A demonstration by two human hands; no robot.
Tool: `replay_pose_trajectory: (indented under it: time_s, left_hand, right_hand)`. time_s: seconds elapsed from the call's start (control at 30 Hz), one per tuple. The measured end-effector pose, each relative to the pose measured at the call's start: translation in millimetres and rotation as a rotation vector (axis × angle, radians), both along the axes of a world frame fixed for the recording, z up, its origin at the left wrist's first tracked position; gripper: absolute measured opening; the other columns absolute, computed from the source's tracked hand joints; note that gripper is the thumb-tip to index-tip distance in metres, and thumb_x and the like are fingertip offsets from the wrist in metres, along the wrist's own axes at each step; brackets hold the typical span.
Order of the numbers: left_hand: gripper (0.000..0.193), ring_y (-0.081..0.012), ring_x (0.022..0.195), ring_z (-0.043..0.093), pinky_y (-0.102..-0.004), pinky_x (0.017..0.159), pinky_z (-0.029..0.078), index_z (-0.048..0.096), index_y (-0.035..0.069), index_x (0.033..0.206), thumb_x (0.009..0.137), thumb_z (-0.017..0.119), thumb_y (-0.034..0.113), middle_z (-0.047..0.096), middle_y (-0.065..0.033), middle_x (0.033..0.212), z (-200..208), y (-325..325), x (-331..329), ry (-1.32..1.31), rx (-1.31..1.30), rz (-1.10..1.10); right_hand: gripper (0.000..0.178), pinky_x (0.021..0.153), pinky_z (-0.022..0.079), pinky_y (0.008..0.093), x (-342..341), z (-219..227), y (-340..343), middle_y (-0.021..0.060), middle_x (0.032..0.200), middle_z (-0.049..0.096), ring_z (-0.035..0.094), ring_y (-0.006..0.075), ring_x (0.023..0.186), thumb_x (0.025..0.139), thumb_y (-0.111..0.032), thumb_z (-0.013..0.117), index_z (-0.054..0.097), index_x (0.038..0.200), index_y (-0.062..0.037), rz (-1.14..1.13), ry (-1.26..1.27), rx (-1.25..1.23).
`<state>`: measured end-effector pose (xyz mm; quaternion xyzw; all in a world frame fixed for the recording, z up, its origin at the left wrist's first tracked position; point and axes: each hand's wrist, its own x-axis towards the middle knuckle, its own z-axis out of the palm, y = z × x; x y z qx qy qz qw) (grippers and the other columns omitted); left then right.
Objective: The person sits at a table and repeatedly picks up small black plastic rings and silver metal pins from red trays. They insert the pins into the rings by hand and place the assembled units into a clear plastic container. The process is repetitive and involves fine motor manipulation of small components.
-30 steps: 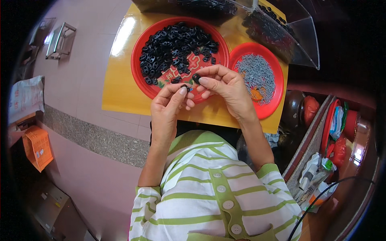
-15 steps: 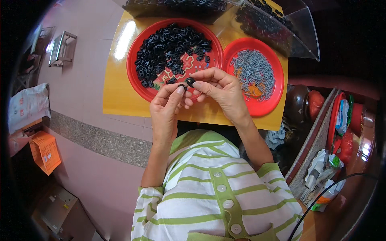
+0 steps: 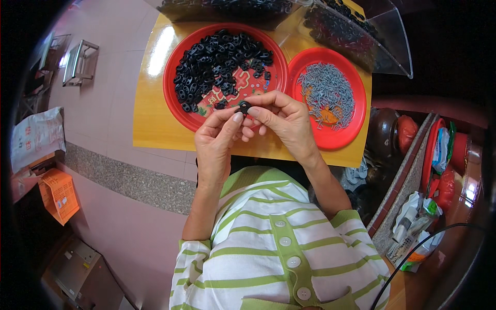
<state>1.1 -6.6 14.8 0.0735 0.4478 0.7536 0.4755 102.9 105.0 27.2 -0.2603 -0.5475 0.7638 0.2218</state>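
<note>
Pieces (image 3: 206, 67) left; screws (image 3: 330, 88) right

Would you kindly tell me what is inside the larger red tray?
The larger red tray holds heaped small black pieces, and part of its patterned floor shows; whatever lies beneath the pieces is covered.

Yellow tabletop (image 3: 155, 129) leaves passing room left of the left hand (image 3: 214, 139), while a clear bin (image 3: 390, 39) blocks the way beyond the right hand (image 3: 290, 126).

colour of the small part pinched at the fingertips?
The small part is black; head view shows it best.
</note>
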Motion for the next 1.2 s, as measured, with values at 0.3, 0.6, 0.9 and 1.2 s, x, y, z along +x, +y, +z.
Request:
replay_pose_trajectory:
  time_s: [0.3, 0.6, 0.9, 1.2]
  left_hand:
    - [0.016, -0.0117, 0.068, 0.062, -0.0218, 0.063, 0.049, 0.061, -0.005, 0.101, 0.09, 0.057, 0.006, 0.066, -0.0105, 0.082, -7, 1, 2, 0.055, 0.014, -0.022]
    - [0.014, -0.0134, 0.069, 0.063, -0.0241, 0.061, 0.051, 0.062, -0.004, 0.094, 0.09, 0.058, 0.008, 0.065, -0.0095, 0.08, -1, 3, -2, 0.071, -0.014, -0.001]
    - [0.011, -0.0117, 0.07, 0.061, -0.0235, 0.065, 0.05, 0.062, -0.001, 0.091, 0.089, 0.059, 0.009, 0.064, -0.0066, 0.08, -3, 2, 4, -0.093, 0.028, 0.067]
    - [0.026, -0.0112, 0.096, 0.053, -0.0232, 0.086, 0.042, 0.06, -0.001, 0.113, 0.088, 0.058, 0.004, 0.057, -0.0058, 0.105, -2, 4, 7, 0.416, 0.081, 0.023]
  right_hand:
    - [0.013, 0.056, 0.045, 0.018, 2, -3, -10, 0.0025, 0.084, 0.061, 0.058, 0.0065, 0.069, 0.088, -0.003, 0.058, 0.061, 0.101, 0.0013, -0.039, 0.031, 0.006]
    - [0.022, 0.057, 0.046, 0.0198, 2, -1, -7, 0.0027, 0.085, 0.059, 0.057, 0.0058, 0.07, 0.082, -0.001, 0.064, 0.061, 0.104, -0.0009, -0.033, -0.041, 0.367]
    - [0.03, 0.056, 0.046, 0.022, 1, 7, -7, 0.0039, 0.083, 0.057, 0.056, 0.0076, 0.068, 0.074, -0.003, 0.072, 0.063, 0.102, -0.0018, -0.078, -0.098, 0.749]
    - [0.024, 0.061, 0.043, 0.0191, 12, 12, 8, 0.0014, 0.084, 0.056, 0.053, 0.0049, 0.071, 0.075, -0.002, 0.072, 0.064, 0.097, 0.0005, 0.078, -0.079, 0.393]
